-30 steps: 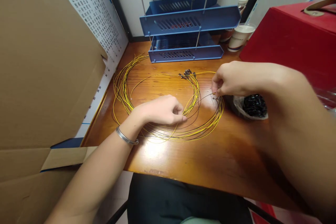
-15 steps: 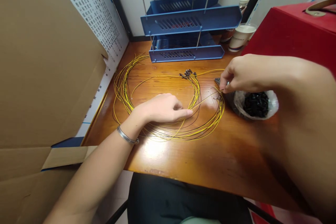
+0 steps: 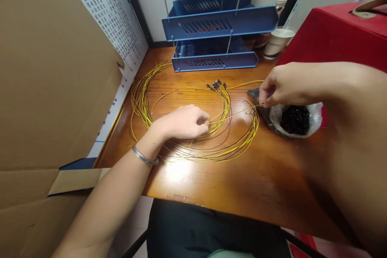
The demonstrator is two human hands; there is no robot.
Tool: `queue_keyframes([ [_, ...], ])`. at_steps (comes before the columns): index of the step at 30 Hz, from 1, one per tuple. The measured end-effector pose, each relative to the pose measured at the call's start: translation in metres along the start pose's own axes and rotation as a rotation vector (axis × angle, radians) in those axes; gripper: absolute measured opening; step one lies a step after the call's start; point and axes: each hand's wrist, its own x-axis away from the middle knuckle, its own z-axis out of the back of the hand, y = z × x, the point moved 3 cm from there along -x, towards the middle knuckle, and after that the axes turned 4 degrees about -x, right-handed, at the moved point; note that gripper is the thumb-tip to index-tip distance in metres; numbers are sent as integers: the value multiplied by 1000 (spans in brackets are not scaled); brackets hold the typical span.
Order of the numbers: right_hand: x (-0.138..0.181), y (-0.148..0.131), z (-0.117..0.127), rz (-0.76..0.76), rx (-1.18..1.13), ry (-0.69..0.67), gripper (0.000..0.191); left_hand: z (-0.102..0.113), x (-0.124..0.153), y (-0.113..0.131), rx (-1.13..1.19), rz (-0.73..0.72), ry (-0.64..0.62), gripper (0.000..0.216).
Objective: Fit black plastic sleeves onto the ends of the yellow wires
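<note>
A thin yellow wire (image 3: 238, 111) runs between my two hands over the table. My left hand (image 3: 188, 123), with a metal bangle at the wrist, is closed in a pinch on it above the coiled bundle. At the wire's right end, my right hand (image 3: 270, 90) pinches it between thumb and fingertips. Below lie loops of yellow and dark wires (image 3: 142, 96); one group ends in small dark connectors (image 3: 217, 85). Just under my right hand stands a clear plastic bag (image 3: 316, 119) holding small black pieces (image 3: 294, 120).
Blue letter trays (image 3: 216, 62) stand at the back. A paper cup (image 3: 276, 43) and a red box (image 3: 332, 36) are at the right rear. Cardboard (image 3: 54, 68) walls the left side. The wooden table's (image 3: 223, 193) front edge lies near my lap.
My right hand has moved slightly right with the wire end. My left hand has shifted a little left, its thumb now curled in where it was stretched out along the wire.
</note>
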Motion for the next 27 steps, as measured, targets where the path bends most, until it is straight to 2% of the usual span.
queue_keyframes([
  [3,2,6,3,-38,-32,-4,4,1,0,-2,-8,40,17,23],
  [5,3,10,4,-5,-66,-7,4,1,0,-2,-14,62,18,23],
  [8,3,16,5,63,-81,-3,17,0,-2,-1,-11,59,21,29],
  [11,1,22,4,17,-51,6,22,-3,-3,0,2,29,28,36],
  [15,1,21,6,-8,-33,16,22,-5,-5,-6,-3,45,136,31],
  [18,1,16,6,9,-19,28,19,3,-6,-6,-31,62,239,52],
  [20,0,12,5,28,-18,28,15,13,-3,4,-34,44,283,65],
  [23,0,4,3,20,-30,12,8,22,18,37,-31,-39,325,42],
  [25,2,-2,3,8,-49,-4,8,10,47,64,-12,-76,395,30],
  [27,5,-7,3,11,-65,-21,8,-22,86,88,57,-118,431,25],
])
